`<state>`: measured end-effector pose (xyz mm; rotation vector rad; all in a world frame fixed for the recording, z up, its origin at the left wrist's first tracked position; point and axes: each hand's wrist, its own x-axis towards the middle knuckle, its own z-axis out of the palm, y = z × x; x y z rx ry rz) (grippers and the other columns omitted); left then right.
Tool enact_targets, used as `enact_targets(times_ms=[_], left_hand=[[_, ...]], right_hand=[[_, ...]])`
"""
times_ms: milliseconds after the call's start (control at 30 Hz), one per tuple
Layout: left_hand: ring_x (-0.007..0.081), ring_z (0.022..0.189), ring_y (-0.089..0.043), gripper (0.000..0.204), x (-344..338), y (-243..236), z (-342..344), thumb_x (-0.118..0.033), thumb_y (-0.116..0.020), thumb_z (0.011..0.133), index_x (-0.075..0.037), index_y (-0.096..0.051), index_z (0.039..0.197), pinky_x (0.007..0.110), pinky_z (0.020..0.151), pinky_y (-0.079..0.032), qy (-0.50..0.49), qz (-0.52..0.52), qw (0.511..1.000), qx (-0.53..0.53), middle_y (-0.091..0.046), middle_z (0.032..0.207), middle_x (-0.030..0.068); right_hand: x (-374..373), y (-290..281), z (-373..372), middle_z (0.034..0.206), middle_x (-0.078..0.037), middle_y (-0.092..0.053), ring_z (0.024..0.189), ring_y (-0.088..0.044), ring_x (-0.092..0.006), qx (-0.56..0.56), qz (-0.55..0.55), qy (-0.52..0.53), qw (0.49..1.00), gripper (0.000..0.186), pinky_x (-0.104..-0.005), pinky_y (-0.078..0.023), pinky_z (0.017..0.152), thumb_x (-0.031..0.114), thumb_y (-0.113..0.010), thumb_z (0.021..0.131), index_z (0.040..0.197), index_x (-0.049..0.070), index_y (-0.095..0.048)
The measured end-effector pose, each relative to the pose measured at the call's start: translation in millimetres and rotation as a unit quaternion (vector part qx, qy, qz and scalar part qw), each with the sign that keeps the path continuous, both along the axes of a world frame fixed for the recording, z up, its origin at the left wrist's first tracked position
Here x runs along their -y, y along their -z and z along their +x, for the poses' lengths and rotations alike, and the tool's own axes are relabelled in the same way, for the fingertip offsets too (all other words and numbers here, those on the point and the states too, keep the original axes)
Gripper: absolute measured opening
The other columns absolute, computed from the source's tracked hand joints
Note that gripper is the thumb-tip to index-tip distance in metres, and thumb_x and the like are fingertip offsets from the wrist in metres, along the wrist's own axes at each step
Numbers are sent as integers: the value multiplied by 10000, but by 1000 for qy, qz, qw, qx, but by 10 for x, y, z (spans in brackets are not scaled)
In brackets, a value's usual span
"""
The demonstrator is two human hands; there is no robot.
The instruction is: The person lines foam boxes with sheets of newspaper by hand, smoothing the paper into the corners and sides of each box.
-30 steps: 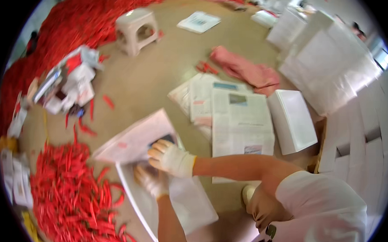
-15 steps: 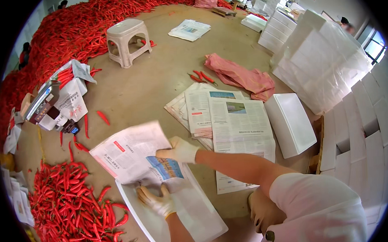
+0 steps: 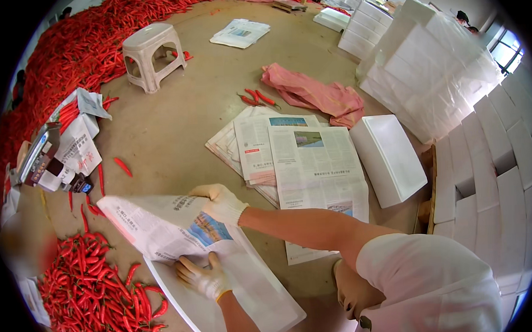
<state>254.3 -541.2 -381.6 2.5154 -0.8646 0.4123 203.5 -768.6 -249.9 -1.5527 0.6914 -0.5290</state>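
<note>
Lining step: gloved left hand (image 3: pixel 201 277) presses, right hand (image 3: pixel 220 202) grips a newspaper sheet (image 3: pixel 162 227) over the white foam box (image 3: pixel 248 291), lower frame; next calls for flattening.

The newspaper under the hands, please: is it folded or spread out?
Spread. The newspaper lies open across the white box, left hand pressing its near edge, right hand its far edge.

Newspaper sheet (image 3: pixel 162 227): printed, white with a red heading block and one colour photo; spread open and a little rumpled, lying slanted over the far end of the white foam box.
Grip on it: the gloved right hand (image 3: pixel 220 202) pinches its far edge; the gloved left hand (image 3: pixel 201 277) presses flat on its near edge.
White foam box (image 3: pixel 254 297): long, shallow and rectangular, set diagonally on the tan floor, its near end bare, its far end under the sheet.
</note>
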Motion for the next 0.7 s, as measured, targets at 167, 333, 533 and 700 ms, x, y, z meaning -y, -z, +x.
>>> enact_targets(times_ms=[167,333,533,700], left_hand=[[465,1442,-461,990,-88,-62,121,-512,-848,809,25,-452,1542,566,1262,-296,-41,-2,999,-16,-491,1561,287],[443,1404,-496,950,7,-292,166,-507,-885,727,42,-532,1418,562,1250,-307,-26,-24,997,-64,-588,1438,266],[431,1346,-536,869,-195,27,270,-469,-896,764,7,-542,1399,566,1189,-392,-42,-24,999,1,-608,1395,229],[440,1380,-493,602,-79,4,156,-346,-743,912,-40,-598,1411,566,1222,-333,-21,-100,992,-71,-575,1475,237]], right_hand=[[-131,2,74,1059,-222,-773,1030,-749,-275,-78,-47,79,993,481,-393,-560,912,455,-709,994,1157,6,-764],[-8,-388,-420,927,-122,-684,911,-681,-225,-28,-223,184,957,394,-387,-551,791,368,-744,974,1037,-10,-653],[-1040,-961,-123,973,-168,-707,932,-734,-315,-132,-388,-351,842,255,-483,-580,740,163,-743,928,1144,63,-652],[-854,241,72,1181,-199,-707,1026,-733,-396,-390,-460,-345,719,388,-516,-586,840,154,-660,948,1327,98,-601]])
